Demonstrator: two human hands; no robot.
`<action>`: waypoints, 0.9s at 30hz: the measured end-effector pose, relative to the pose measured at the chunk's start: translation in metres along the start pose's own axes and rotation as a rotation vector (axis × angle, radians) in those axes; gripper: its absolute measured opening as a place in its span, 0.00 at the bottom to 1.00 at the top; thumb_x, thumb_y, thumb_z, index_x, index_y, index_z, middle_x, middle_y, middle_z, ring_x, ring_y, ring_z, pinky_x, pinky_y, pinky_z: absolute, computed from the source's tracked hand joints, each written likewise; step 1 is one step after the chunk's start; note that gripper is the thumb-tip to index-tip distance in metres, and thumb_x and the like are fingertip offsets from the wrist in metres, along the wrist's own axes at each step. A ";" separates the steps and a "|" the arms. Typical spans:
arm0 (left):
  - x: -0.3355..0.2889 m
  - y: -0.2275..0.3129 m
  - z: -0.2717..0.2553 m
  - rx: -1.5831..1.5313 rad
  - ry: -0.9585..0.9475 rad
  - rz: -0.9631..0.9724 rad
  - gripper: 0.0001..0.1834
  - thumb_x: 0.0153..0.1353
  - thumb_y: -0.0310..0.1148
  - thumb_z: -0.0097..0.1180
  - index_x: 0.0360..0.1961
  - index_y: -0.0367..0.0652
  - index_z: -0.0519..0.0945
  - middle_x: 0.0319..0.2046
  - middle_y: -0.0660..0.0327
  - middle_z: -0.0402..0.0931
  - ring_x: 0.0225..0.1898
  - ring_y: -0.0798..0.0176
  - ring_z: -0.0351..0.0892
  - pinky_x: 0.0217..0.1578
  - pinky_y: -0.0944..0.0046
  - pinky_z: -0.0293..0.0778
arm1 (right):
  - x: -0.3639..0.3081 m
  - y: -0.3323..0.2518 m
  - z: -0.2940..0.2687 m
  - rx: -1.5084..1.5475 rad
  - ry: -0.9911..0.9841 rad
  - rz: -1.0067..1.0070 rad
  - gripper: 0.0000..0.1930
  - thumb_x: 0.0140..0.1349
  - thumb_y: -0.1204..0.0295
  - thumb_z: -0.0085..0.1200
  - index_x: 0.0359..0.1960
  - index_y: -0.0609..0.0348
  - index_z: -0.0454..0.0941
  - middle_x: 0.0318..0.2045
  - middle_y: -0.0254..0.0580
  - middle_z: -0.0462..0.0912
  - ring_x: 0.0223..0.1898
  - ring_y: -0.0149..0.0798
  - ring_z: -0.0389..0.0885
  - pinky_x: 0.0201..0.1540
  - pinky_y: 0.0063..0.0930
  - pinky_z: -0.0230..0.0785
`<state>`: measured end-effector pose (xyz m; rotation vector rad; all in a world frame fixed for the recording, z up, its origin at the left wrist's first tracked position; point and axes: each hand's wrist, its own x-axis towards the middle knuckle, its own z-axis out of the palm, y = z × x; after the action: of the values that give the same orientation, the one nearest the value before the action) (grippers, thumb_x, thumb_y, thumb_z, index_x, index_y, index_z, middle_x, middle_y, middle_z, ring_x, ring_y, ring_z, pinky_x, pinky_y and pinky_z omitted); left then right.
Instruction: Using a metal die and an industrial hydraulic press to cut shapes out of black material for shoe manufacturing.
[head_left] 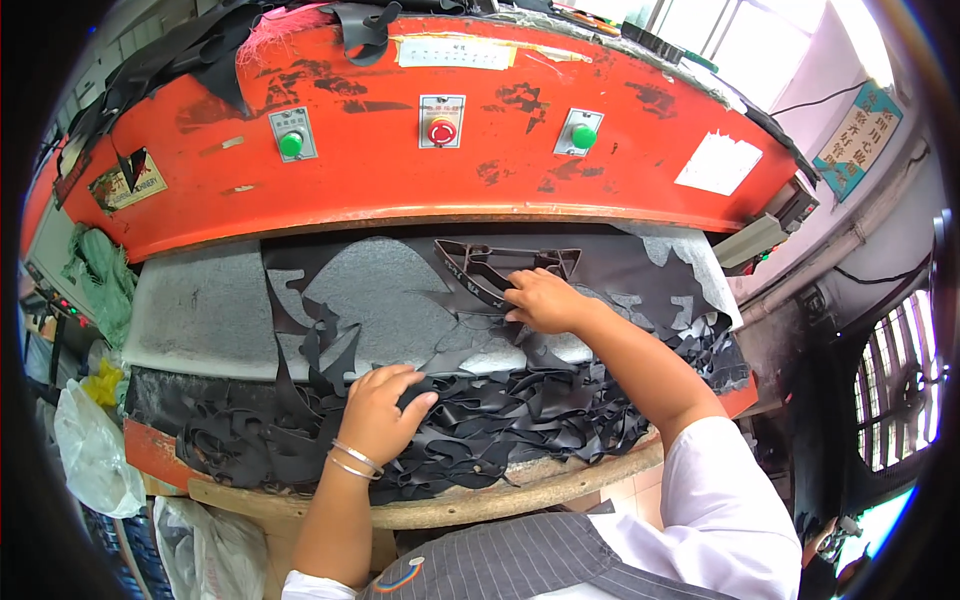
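Observation:
My right hand (543,300) is closed on the near wall of a dark metal cutting die (465,280), a narrow curved frame with cross bars. The die rests toward the far edge of a black leather-like sheet (612,262), close under the orange press. Nearer to me and to the left, my left hand (383,410) lies low over black cut scraps (530,415). Its fingers are stretched and its thumb stands apart; dark material shows beside them, and I see nothing plainly held. Large cut-out gaps in the sheet show the grey bed (200,305).
An orange press beam (360,150) spans the far side, with two green buttons and a red one (442,131). Scraps heap along the near edge, above a wooden rail (440,513). Plastic bags (95,450) hang at the left. A pipe (810,260) runs along the right wall.

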<state>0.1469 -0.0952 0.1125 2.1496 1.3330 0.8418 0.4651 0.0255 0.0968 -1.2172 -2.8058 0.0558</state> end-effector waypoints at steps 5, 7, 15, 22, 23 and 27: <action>0.039 0.001 0.035 -0.064 0.018 -0.054 0.15 0.57 0.37 0.61 0.40 0.38 0.82 0.44 0.50 0.79 0.48 0.48 0.77 0.50 0.57 0.72 | 0.015 0.007 0.012 -0.026 -0.043 0.007 0.15 0.56 0.62 0.59 0.40 0.58 0.80 0.45 0.49 0.75 0.50 0.50 0.73 0.53 0.40 0.65; 0.063 -0.005 0.061 -0.054 0.028 -0.073 0.14 0.56 0.36 0.60 0.40 0.38 0.81 0.43 0.50 0.79 0.47 0.48 0.77 0.50 0.57 0.72 | 0.014 0.010 0.018 -0.035 -0.018 -0.007 0.15 0.56 0.62 0.59 0.40 0.58 0.80 0.45 0.48 0.75 0.51 0.49 0.73 0.53 0.40 0.65; 0.129 -0.044 0.139 0.076 0.214 -0.214 0.12 0.54 0.29 0.54 0.41 0.44 0.74 0.50 0.53 0.77 0.57 0.49 0.70 0.58 0.51 0.60 | -0.028 0.040 0.023 0.133 0.343 0.167 0.36 0.44 0.61 0.70 0.58 0.42 0.71 0.63 0.54 0.61 0.65 0.58 0.58 0.67 0.53 0.50; 0.132 -0.037 0.153 0.137 0.213 -0.179 0.12 0.54 0.27 0.51 0.41 0.46 0.71 0.61 0.52 0.70 0.67 0.52 0.60 0.66 0.50 0.49 | -0.062 0.076 0.050 0.283 0.340 0.476 0.35 0.44 0.59 0.71 0.57 0.37 0.71 0.69 0.65 0.44 0.65 0.67 0.57 0.66 0.57 0.50; 0.131 -0.036 0.154 0.148 0.214 -0.181 0.12 0.54 0.27 0.51 0.41 0.46 0.71 0.61 0.52 0.70 0.67 0.52 0.60 0.66 0.50 0.48 | -0.061 0.076 0.050 0.305 0.347 0.493 0.31 0.44 0.59 0.71 0.54 0.39 0.73 0.70 0.65 0.44 0.65 0.66 0.58 0.66 0.56 0.52; 0.131 -0.037 0.154 0.166 0.219 -0.197 0.12 0.54 0.27 0.51 0.41 0.46 0.71 0.60 0.53 0.71 0.67 0.52 0.60 0.66 0.50 0.48 | -0.056 0.073 0.054 0.338 0.426 0.484 0.23 0.43 0.60 0.71 0.42 0.45 0.77 0.69 0.66 0.47 0.62 0.63 0.64 0.63 0.50 0.59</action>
<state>0.2782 0.0277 0.0131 2.0484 1.7494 0.9352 0.5517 0.0348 0.0345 -1.5613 -2.0018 0.2554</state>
